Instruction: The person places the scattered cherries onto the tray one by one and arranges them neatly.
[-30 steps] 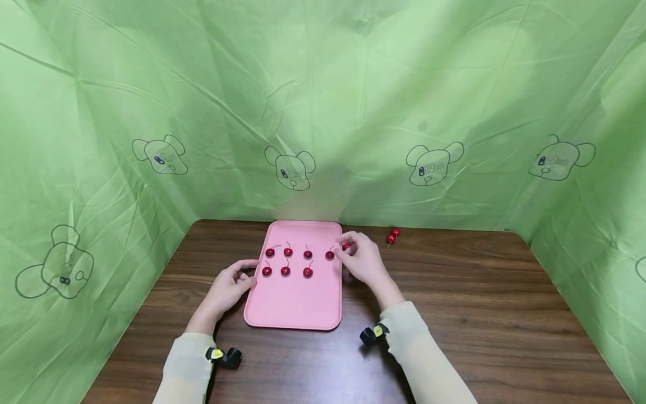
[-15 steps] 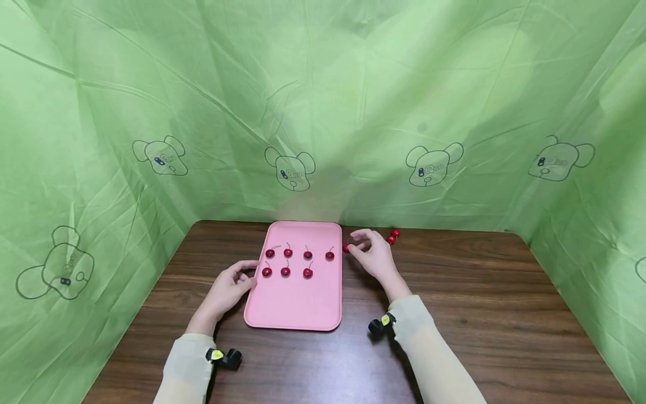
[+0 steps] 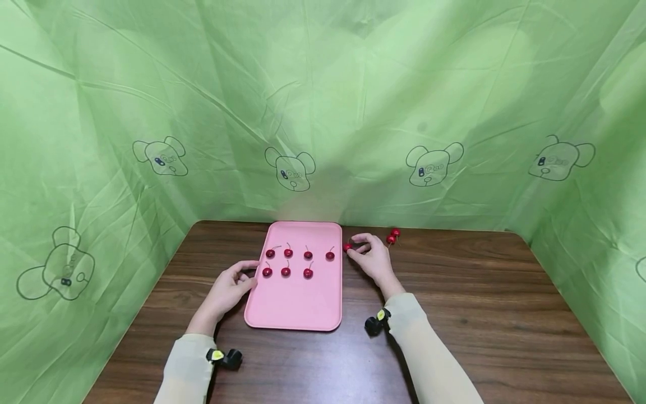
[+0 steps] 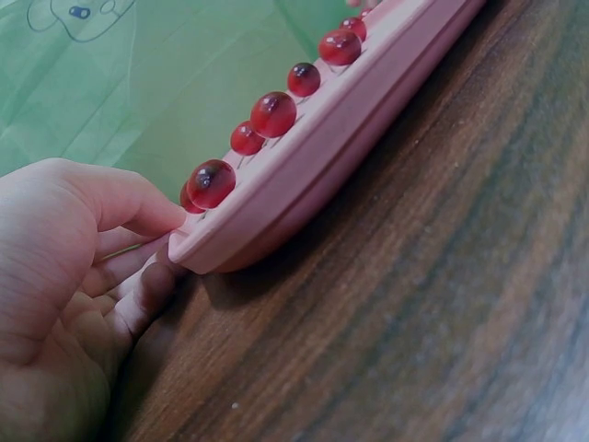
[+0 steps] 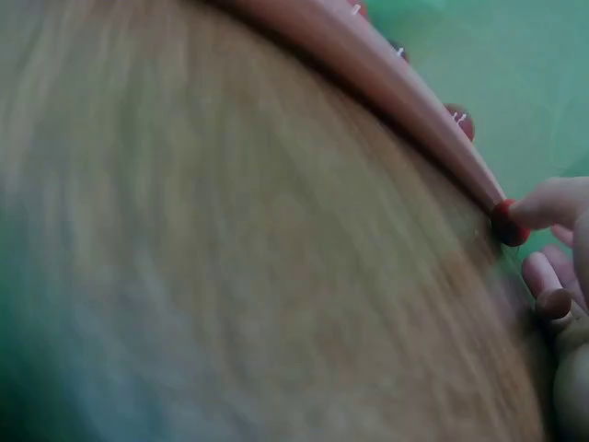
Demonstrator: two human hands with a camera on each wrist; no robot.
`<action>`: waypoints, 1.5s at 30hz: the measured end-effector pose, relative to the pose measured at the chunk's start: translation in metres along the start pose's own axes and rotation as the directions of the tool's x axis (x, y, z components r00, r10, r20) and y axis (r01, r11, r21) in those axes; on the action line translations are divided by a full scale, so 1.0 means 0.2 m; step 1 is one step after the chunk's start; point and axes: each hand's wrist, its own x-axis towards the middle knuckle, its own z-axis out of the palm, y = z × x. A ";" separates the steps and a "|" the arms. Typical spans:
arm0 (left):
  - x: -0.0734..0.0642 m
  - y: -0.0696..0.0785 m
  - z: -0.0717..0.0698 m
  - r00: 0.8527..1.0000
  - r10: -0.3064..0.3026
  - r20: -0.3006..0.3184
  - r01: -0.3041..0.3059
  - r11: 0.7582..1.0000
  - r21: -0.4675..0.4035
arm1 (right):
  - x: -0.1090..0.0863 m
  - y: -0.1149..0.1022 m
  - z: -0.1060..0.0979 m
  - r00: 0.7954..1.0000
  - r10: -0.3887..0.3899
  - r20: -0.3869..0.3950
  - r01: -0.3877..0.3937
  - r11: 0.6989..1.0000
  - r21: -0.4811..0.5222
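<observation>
A pink tray [image 3: 292, 306] lies on the table, bearing several red cherries with stems, such as one at its right side [image 3: 330, 255], in two rows. My left hand [image 3: 229, 289] holds the tray's left rim; in the left wrist view that hand [image 4: 83, 267] has its fingers right at the tray's edge [image 4: 285, 207]. Just outside the right rim, my right hand [image 3: 370, 258] pinches a single cherry [image 3: 347, 247] between thumb and finger. The right wrist view shows this cherry [image 5: 511, 223] beside the rim, a fingertip [image 5: 534, 204] against it.
Two more cherries [image 3: 393, 235] lie together near the table's back edge, right of the right hand. The brown wooden table [image 3: 479, 303] is enclosed by green cloth [image 3: 353, 112] at the back and sides.
My right hand has drawn away from the tray's upper-row cherry, moved right, then come to the cherry outside the rim. The left hand stays at the tray's left edge.
</observation>
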 end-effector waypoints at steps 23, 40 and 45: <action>0.02 -0.02 0.00 1.000 -0.007 0.000 0.007 1.000 -0.007 | 0.02 0.04 0.02 0.997 -0.060 0.047 0.065 0.991 -0.118; -0.04 0.12 0.02 1.000 -0.008 -0.020 0.008 1.000 0.007 | 0.01 0.03 0.02 0.997 -0.053 0.065 0.061 0.989 -0.138; 0.00 0.02 0.02 1.000 -0.009 -0.022 0.009 1.000 0.017 | 0.01 0.02 0.02 0.996 -0.054 0.066 0.063 0.987 -0.148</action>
